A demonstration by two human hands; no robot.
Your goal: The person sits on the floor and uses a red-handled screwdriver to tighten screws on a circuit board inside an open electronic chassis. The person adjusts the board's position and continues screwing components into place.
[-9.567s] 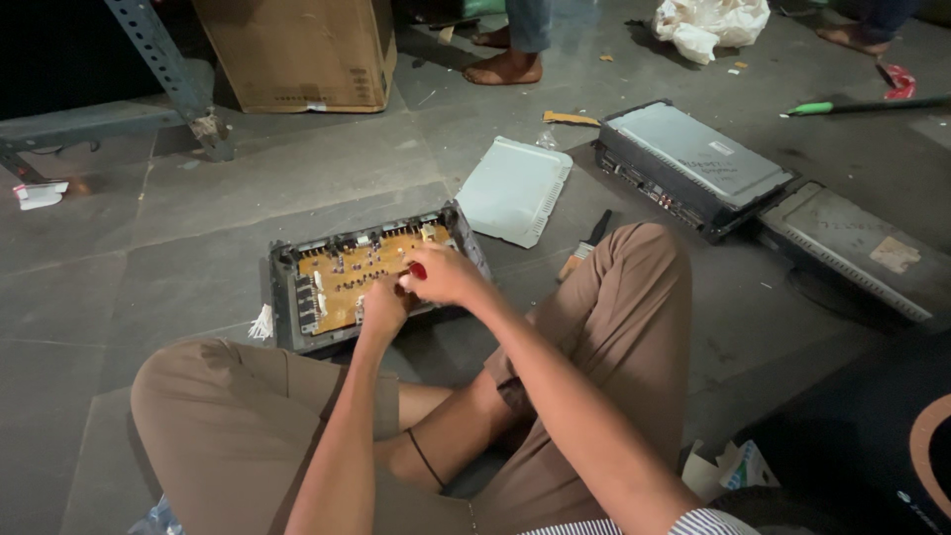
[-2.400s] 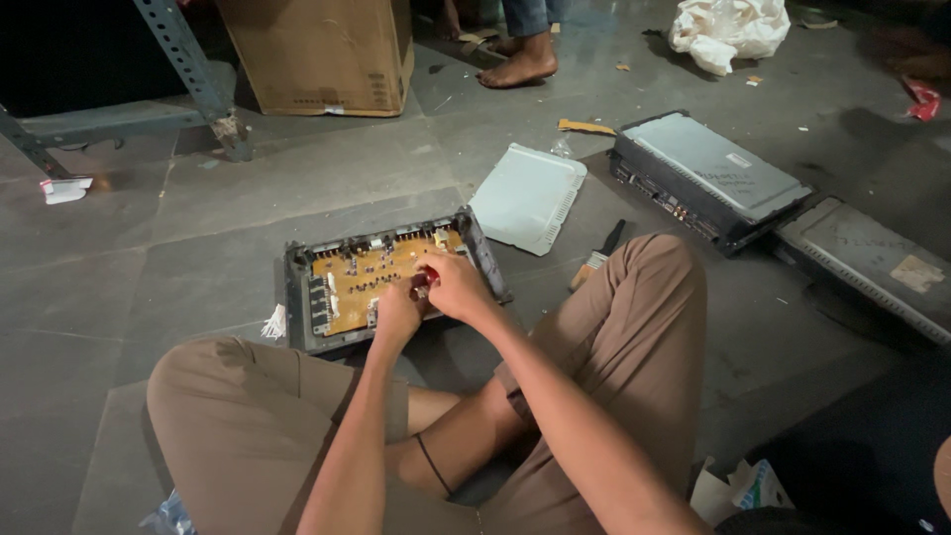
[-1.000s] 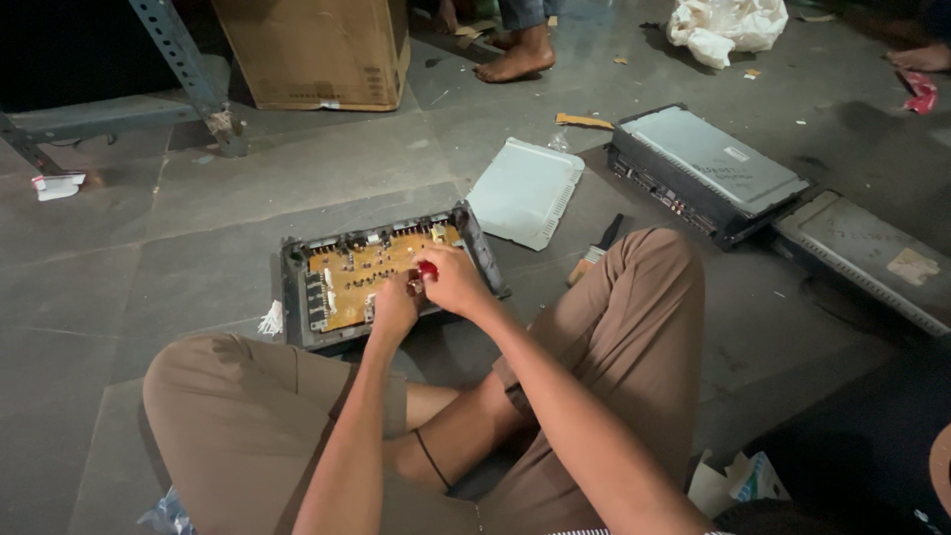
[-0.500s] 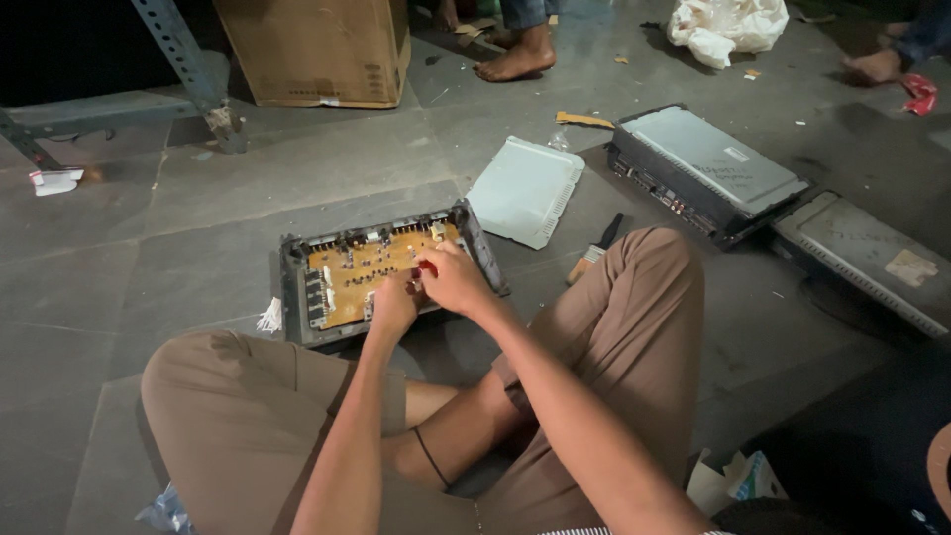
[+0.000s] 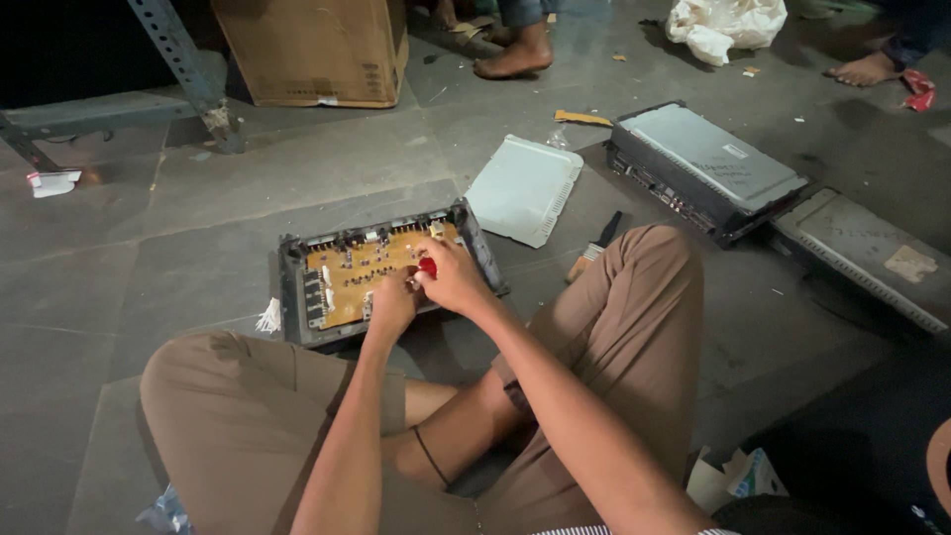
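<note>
A: Right hand [image 5: 454, 280], centre of the frame: fingers [image 5: 428, 277] curled shut around a small red-handled tool [image 5: 428, 266], tip pressed down onto the board.

B: And the left hand [image 5: 393, 304]?

A: Just beside the right, touching it, fingers bent down onto the near edge of the orange circuit board [image 5: 362, 274]. Open or closed on anything there, impossible to tell; knuckles in the way.

B: Whereabouts is the board?

A: Seated inside a shallow dark grey case [image 5: 294, 297], lid off, flat on the tiled floor [image 5: 149, 238], left of centre, just beyond the crossed knees in tan trousers [image 5: 634, 327].

B: Further out?

A: Pale grey ribbed cover [image 5: 523, 188] lying flat, up and to the right of the case, close but apart. Small brush [image 5: 594, 246] with a dark handle between that cover and the right knee. Closed grey unit [image 5: 708, 166] at upper right, and another flat panel [image 5: 872, 260] against its far side, at the right edge.

B: Top of the frame?

A: Cardboard box [image 5: 312, 50] at upper left-centre, slotted metal strut [image 5: 188, 74] leaning beside it. Bare foot [image 5: 510, 59] of another person at top centre, crumpled white bag [image 5: 723, 22] at top right.
</note>
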